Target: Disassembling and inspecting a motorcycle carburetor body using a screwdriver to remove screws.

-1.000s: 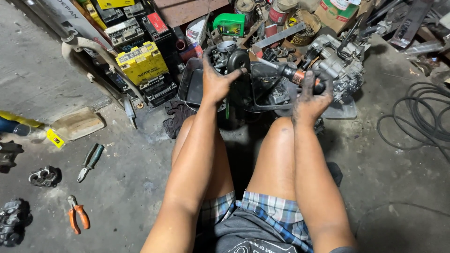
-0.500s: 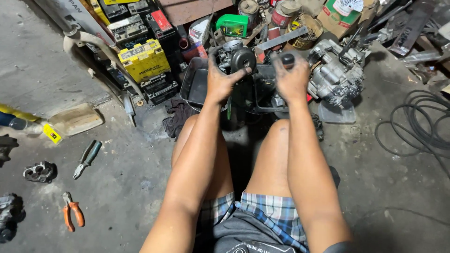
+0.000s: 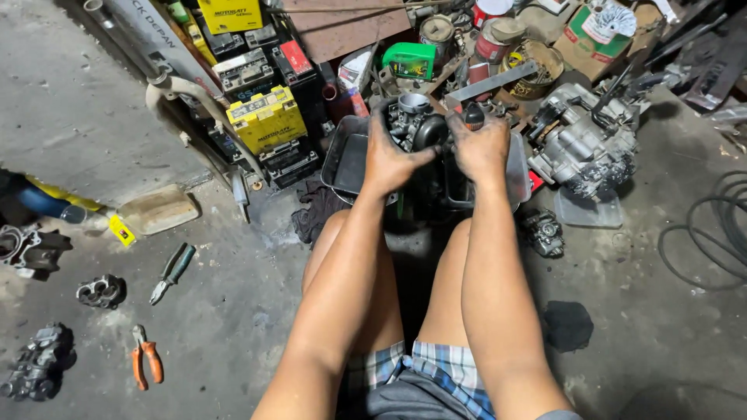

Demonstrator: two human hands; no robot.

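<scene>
Both greasy hands, left hand point(image 3: 387, 159) and right hand point(image 3: 481, 148), wrap fingers tight around the small engine part point(image 3: 420, 124); keep it steady over the metal tray point(image 3: 346, 159).

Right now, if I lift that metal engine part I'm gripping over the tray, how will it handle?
The engine part looks like solid cast metal, so probably heavy for its size and stiff. Both your left hand and right hand look greasy, so it may slip. Its lumpy shape suggests it won't roll, though it may tip in the tray.
</scene>
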